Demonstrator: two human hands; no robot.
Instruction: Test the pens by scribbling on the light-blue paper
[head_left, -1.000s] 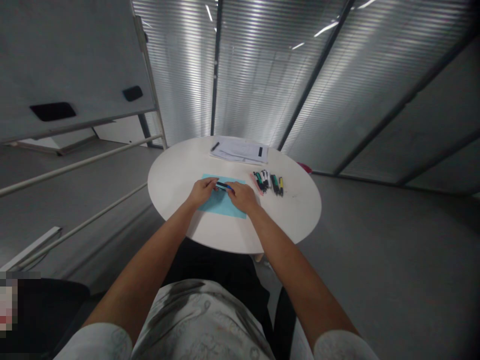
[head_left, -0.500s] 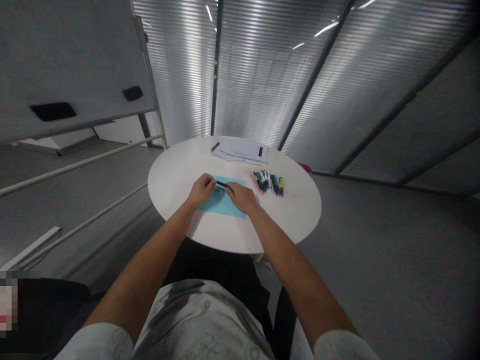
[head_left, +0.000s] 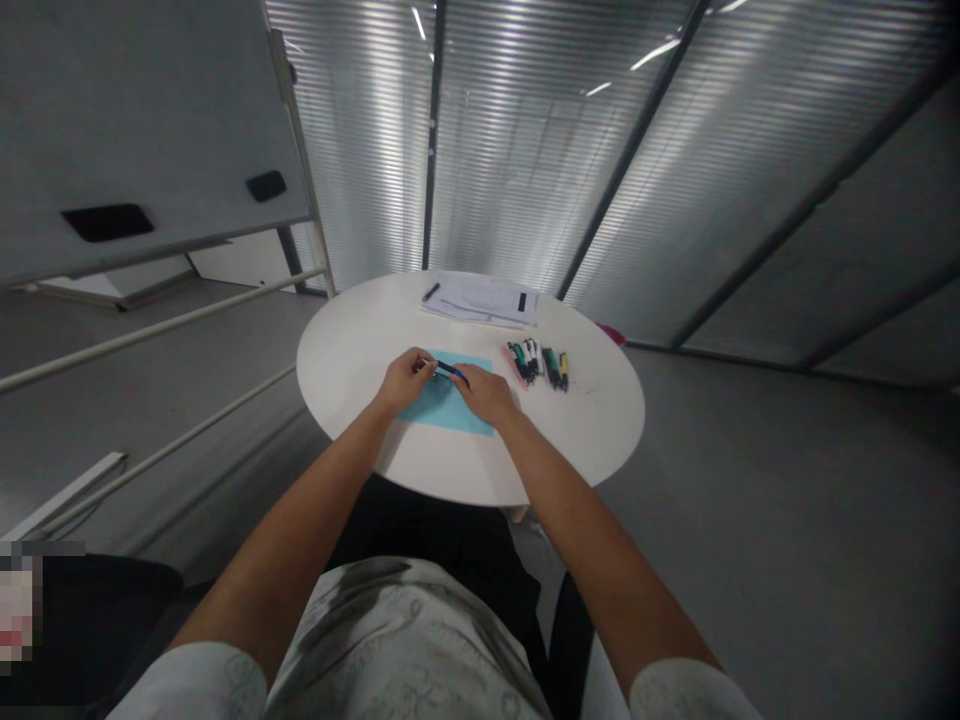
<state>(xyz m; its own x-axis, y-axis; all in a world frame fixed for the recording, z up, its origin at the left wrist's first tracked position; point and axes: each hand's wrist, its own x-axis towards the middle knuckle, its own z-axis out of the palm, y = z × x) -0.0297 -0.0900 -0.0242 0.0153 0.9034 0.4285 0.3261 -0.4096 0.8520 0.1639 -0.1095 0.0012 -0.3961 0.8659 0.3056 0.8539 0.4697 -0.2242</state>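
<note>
A slim marker [head_left: 448, 369], dark and white with a blue end, spans the gap between my hands above a light blue sheet [head_left: 457, 415]. My left hand [head_left: 405, 382] is closed in a pinch at the marker's left end, its fingertips partly hidden. On the right, my right hand [head_left: 486, 394] is closed around the blue end, thumb along the near side. Both hands hover over or rest against the upper part of the sheet; which of the two I cannot tell. Dark marks show on the sheet below the marker.
Several markers [head_left: 532, 358] with black, green, white and yellow parts lie to the right of the sheet on the round white table [head_left: 600, 430]. Papers [head_left: 480, 303] are stacked at the far side. A whiteboard frame [head_left: 225, 310] stands at the left.
The marker has turned slightly between my fingers, and a little more of its left part shows. Both hands stay in nearly the same place.
</note>
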